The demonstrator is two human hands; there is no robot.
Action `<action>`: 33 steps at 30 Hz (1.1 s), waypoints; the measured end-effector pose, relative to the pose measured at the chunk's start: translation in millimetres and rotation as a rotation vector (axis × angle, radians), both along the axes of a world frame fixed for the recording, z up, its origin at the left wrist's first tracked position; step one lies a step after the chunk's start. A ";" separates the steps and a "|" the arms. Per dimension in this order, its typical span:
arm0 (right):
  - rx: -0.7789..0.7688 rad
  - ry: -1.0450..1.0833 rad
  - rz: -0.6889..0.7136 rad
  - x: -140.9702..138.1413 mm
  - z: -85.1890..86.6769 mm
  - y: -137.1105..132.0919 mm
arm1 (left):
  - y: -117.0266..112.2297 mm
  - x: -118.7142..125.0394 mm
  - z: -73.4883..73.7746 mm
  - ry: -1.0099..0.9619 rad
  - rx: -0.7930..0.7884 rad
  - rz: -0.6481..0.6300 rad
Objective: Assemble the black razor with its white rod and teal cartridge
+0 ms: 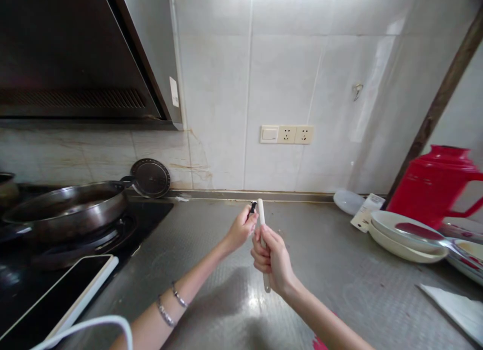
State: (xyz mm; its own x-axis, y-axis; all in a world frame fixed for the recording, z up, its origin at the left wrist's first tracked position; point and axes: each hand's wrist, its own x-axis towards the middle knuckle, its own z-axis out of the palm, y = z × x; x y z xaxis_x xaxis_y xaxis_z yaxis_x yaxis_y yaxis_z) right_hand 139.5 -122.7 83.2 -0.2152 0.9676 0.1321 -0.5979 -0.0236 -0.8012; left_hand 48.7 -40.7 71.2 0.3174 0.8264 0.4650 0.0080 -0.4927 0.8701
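Over the metal countertop, my two hands are close together in the middle of the view. My left hand, with two silver bracelets on its forearm, is closed on a small black object with a shiny tip. Most of that object is hidden by the fingers, so I cannot tell its kind. My right hand is wrapped around a long, slim off-white stick-like handle, held upright. Its lower end shows below the fist, and its top stands just beside the black object. I cannot tell whether the two touch.
At left, a steel pan sits on the black stove under a range hood. A phone and white cable lie in front. At right are stacked bowls, a red thermos jug and a white sheet.
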 end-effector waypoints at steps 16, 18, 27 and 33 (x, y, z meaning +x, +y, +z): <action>-0.028 -0.013 0.026 -1.9 9.1 -3.5 | -1.4 -6.4 8.2 -0.028 0.006 -0.080; -0.062 -0.036 0.083 -3.2 6.5 -8.5 | 0.7 -9.1 8.4 -0.030 -0.001 -0.073; 0.446 -0.459 -0.054 47.7 80.3 2.6 | 6.0 -15.4 13.2 0.012 0.077 -0.117; 0.590 -0.856 -0.242 99.1 104.8 14.5 | 3.2 -24.5 26.9 0.024 0.069 -0.124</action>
State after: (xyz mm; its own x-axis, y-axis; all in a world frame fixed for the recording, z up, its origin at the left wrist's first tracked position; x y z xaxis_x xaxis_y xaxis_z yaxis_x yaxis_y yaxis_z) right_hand 238.7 -108.2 188.0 -0.2687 0.8294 0.4898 0.2322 0.5493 -0.8027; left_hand 24.1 -37.5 98.1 0.4271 0.7463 0.5105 -0.0360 -0.5501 0.8343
